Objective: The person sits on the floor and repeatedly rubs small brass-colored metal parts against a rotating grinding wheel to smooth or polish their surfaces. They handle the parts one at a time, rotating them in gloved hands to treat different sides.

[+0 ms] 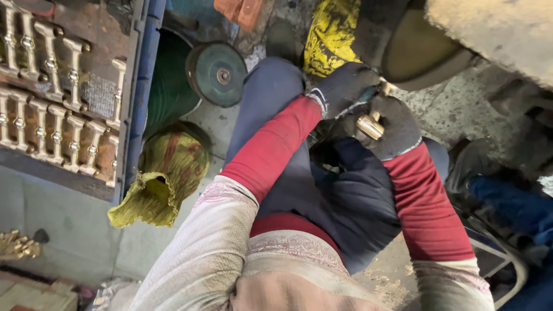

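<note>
Closest to the cam is the person's own torso, pale patterned top w/ red sleeves [271, 147] running out from it over dark blue trousers [345, 201]. Both hands in dark work gloves, meeting up near the top middle of the shot. Left hand [341, 86] is curled shut around one end of a small brass piece [370, 125], right hand [393, 128] clamped on the shiny lower end, so the brass bit sits between the two gloves, pressed right up by a big buffing wheel [426, 55] w/ a tan worn face, top right.

Other stuff, biggest first: blue crate [135, 98] at the left edge, its tray full of brass baluster-shaped castings [57, 86] lined up in rows, standing side by side. Green drum thing [170, 80] just beside the crate's right wall. Yellow-green frayed cloth wheel [164, 173] on the concrete floor below that, near the left knee. Yellow rag [329, 37] at top, touching the left glove area, can't tell if it's actually in contact tbh. Dark green round disc [218, 74] w/ a bolt in the centre, by the drum. Little pile of brass bits [17, 245] at bottom left.
</note>
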